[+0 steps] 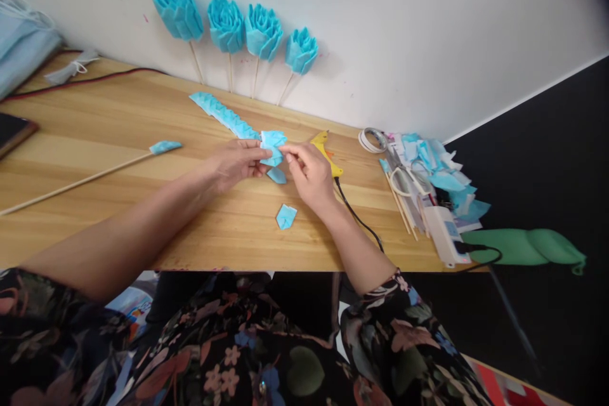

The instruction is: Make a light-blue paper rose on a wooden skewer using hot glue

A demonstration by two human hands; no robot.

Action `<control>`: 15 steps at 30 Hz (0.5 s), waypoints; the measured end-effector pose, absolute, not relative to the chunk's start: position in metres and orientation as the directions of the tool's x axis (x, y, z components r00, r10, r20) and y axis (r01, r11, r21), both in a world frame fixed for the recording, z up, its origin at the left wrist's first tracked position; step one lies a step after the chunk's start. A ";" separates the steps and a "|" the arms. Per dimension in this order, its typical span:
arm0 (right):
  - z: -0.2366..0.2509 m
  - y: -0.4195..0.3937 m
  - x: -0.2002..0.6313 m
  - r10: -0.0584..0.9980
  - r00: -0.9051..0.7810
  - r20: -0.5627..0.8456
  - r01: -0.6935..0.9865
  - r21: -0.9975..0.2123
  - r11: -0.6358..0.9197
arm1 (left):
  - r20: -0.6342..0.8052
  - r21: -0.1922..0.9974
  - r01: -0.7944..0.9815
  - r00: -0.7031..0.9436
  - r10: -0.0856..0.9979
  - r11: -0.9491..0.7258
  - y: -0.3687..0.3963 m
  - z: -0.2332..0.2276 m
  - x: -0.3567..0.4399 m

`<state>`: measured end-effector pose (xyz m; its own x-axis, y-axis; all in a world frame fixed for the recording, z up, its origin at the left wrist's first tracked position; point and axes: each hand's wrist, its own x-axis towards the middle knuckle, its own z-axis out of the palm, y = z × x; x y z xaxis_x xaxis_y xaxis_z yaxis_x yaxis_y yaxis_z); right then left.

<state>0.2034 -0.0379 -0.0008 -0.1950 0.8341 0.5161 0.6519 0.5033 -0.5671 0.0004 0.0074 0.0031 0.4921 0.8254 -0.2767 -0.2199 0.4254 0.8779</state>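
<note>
Both my hands meet over the middle of the wooden table (pixel 118 133). My left hand (pixel 235 163) and my right hand (pixel 307 171) pinch a small folded blue paper piece (pixel 273 143) between their fingertips. A long row of overlapping blue folded pieces (pixel 222 113) stretches from that piece toward the back left. One loose blue piece (pixel 276 176) lies just under my hands, and another (pixel 286 216) lies nearer the front edge. A yellow glue gun (pixel 325 150) rests right behind my right hand, its black cord trailing off the front edge.
Several blue paper flowers (pixel 227 24) on sticks lean against the white wall. A long stick with a blue tip (pixel 164 147) lies at left. Paper scraps, scissors (pixel 404 181), tape (pixel 372 138) and a power strip (pixel 446 236) crowd the right end. A phone (pixel 12 130) sits far left.
</note>
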 end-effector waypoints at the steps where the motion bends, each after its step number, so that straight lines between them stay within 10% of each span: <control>1: -0.001 -0.037 0.204 0.859 -0.141 0.493 0.613 -0.638 0.466 | -0.282 0.876 -0.221 0.484 0.828 0.428 0.007 0.004 0.000; 15: -0.003 -0.035 0.197 0.991 -0.032 0.129 0.337 -0.932 0.132 | -0.282 0.883 -0.195 0.507 0.814 0.427 0.005 0.008 0.003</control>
